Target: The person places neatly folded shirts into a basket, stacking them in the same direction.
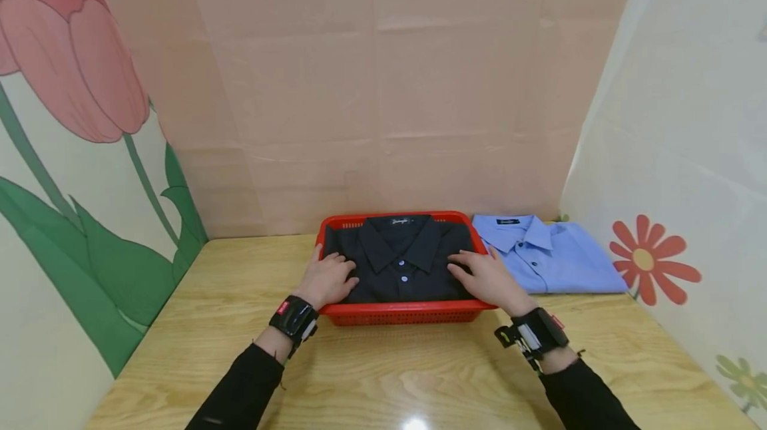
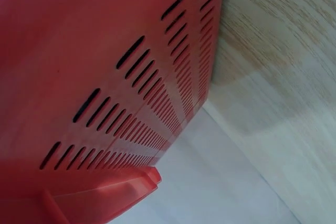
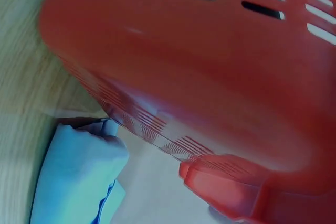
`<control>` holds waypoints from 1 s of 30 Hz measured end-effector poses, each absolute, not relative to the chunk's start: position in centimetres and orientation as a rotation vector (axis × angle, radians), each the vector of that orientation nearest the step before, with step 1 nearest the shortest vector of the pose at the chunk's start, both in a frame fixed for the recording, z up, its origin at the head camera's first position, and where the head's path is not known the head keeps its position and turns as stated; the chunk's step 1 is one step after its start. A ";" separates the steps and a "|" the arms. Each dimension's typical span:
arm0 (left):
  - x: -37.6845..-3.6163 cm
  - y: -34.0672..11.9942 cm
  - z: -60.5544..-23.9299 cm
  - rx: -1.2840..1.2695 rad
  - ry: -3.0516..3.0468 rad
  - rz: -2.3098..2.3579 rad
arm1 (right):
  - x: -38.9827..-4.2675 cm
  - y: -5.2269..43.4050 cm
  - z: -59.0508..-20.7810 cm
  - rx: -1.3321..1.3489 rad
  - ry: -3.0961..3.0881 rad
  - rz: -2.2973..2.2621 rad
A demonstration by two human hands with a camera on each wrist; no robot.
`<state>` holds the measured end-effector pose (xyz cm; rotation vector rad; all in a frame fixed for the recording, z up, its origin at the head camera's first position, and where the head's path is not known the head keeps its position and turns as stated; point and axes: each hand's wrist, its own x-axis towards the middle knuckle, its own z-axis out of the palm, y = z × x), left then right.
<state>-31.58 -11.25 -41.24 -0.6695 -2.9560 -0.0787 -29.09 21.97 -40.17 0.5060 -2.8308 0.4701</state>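
Note:
A folded black shirt (image 1: 383,273) lies collar up in a red plastic basket (image 1: 407,313), its collar toward the back. My left hand (image 1: 326,278) is over the basket's left side, loosely bent fingers resting on the shirt's left edge. Over the right side, my right hand (image 1: 484,275) touches the shirt's right edge with its fingertips. Neither hand shows in the wrist views. The left wrist view has the basket's slotted outer wall (image 2: 105,35) and part of its rim. In the right wrist view, the basket's rounded corner (image 3: 173,51) fills most of the picture.
A folded light blue shirt (image 1: 533,260) lies on the wooden table (image 1: 371,377), right of the basket; the right wrist view shows its folded side (image 3: 79,171). A brown sheet (image 1: 383,84) stands behind the table. Flower-patterned panels (image 1: 689,150) flank both sides.

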 end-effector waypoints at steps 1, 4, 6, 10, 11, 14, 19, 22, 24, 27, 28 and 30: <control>-31.5 -11.3 -41.3 -0.666 -2.951 -0.097 | -29.0 22.0 -40.2 0.515 -2.811 0.482; -31.5 -11.3 -41.3 -0.669 -2.936 -0.151 | -28.9 22.2 -40.5 0.536 -2.772 0.489; -31.6 -11.3 -41.3 -0.673 -2.926 -0.181 | -28.8 22.2 -40.6 0.539 -2.762 0.493; -31.6 -11.3 -41.2 -0.682 -2.897 -0.252 | -28.8 22.3 -40.6 0.552 -2.752 0.493; -31.6 -11.3 -41.2 -0.679 -2.893 -0.273 | -28.9 22.3 -40.7 0.560 -2.749 0.491; -31.6 -11.3 -41.1 -0.672 -2.874 -0.328 | -28.9 22.3 -40.6 0.580 -2.732 0.510; -30.5 -10.8 -40.3 -0.644 -2.880 -0.414 | -28.7 22.5 -40.6 0.597 -2.697 0.574; -29.6 -9.8 -39.9 -0.657 -2.896 -0.474 | -28.5 22.6 -40.5 0.605 -2.672 0.612; -29.3 -9.1 -40.0 -0.682 -2.891 -0.512 | -28.5 22.7 -40.4 0.616 -2.652 0.643; -28.8 -7.7 -40.0 -0.731 -2.879 -0.559 | -28.6 23.1 -40.4 0.632 -2.626 0.725; -28.7 -7.2 -40.0 -0.750 -2.869 -0.581 | -28.7 23.3 -40.4 0.626 -2.617 0.750; -28.2 -6.2 -39.8 -0.795 -2.835 -0.622 | -28.8 23.9 -40.3 0.599 -2.611 0.797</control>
